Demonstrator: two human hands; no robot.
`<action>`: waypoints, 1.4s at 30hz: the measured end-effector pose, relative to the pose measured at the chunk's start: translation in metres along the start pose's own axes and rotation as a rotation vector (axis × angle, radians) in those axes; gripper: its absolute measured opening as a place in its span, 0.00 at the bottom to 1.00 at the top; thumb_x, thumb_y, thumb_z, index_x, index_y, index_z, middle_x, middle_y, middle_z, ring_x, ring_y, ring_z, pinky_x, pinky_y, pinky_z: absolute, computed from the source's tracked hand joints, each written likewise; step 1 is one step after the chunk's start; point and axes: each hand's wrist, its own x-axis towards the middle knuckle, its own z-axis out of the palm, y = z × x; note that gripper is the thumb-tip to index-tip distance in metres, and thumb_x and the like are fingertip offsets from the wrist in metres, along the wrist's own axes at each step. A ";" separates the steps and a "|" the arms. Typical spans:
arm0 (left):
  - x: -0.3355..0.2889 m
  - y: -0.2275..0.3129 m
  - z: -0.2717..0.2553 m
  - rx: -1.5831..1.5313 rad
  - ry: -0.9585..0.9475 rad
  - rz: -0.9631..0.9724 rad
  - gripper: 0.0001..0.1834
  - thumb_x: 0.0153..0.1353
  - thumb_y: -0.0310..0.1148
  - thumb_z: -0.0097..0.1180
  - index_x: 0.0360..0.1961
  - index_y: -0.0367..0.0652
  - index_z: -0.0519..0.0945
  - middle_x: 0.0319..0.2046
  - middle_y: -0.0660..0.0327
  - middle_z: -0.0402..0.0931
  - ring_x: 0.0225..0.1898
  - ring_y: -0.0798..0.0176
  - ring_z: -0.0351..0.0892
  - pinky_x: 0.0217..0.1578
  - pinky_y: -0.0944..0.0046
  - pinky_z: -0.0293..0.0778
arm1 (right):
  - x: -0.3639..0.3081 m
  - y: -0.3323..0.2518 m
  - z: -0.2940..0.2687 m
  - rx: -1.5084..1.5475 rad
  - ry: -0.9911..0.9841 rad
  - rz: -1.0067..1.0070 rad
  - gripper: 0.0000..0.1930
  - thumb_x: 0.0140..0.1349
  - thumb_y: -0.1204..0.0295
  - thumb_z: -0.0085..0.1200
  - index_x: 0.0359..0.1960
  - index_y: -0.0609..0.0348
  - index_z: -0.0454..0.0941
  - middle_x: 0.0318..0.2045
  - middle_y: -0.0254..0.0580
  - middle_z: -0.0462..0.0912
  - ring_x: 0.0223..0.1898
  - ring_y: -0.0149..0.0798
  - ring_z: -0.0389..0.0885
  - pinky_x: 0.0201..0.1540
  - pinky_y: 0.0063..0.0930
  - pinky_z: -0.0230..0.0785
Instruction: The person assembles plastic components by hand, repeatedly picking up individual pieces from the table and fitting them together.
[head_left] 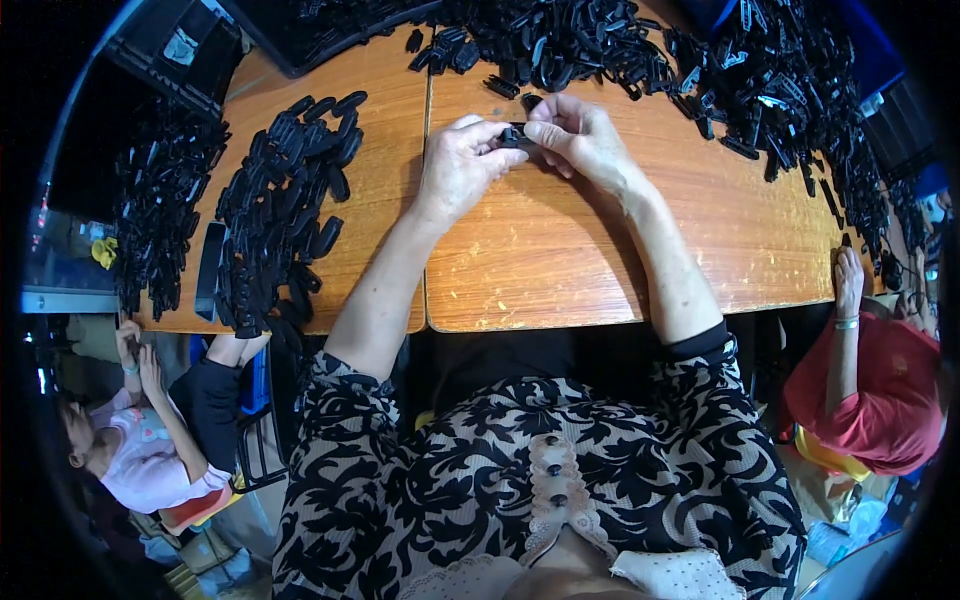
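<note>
Both my hands meet above the far middle of the wooden table, over a small black plastic part [513, 136]. My left hand [460, 168] pinches its left side between thumb and fingers. On the other side, my right hand [582, 143] grips it with thumb and bent fingers, which cover much of it. Its exact kind cannot be made out. Just beyond my fingers, a heap of similar black plastic parts [560, 45] spreads along the far edge. A single loose black piece [502, 87] lies in front of that heap.
Long oval black pieces [285, 200] are piled to the left, with another black heap [165, 210] further out. More black parts [770, 85] cover the far right. A seam splits the wooden table [540, 270]. One person sits at the left [150, 450], another in red [865, 390] at the right.
</note>
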 end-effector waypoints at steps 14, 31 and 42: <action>0.001 0.000 0.003 -0.169 -0.055 -0.095 0.16 0.52 0.20 0.67 0.45 0.34 0.83 0.29 0.66 0.75 0.27 0.74 0.77 0.29 0.74 0.76 | 0.000 -0.003 -0.007 0.006 -0.200 0.264 0.10 0.66 0.64 0.58 0.28 0.53 0.77 0.21 0.25 0.72 0.19 0.18 0.63 0.16 0.13 0.46; 0.000 0.014 -0.028 -0.402 -0.190 -0.102 0.15 0.52 0.16 0.64 0.43 0.33 0.84 0.34 0.60 0.81 0.31 0.70 0.82 0.32 0.73 0.78 | -0.012 -0.012 0.010 -0.024 -0.207 0.231 0.23 0.58 0.48 0.63 0.27 0.58 0.80 0.20 0.31 0.77 0.18 0.21 0.69 0.15 0.15 0.52; 0.008 -0.009 -0.032 -0.525 -0.096 -0.090 0.15 0.56 0.28 0.66 0.44 0.35 0.83 0.40 0.58 0.80 0.45 0.66 0.79 0.50 0.65 0.76 | -0.004 -0.005 0.015 0.008 0.002 0.082 0.27 0.64 0.45 0.55 0.24 0.60 0.79 0.18 0.35 0.78 0.17 0.24 0.72 0.17 0.18 0.60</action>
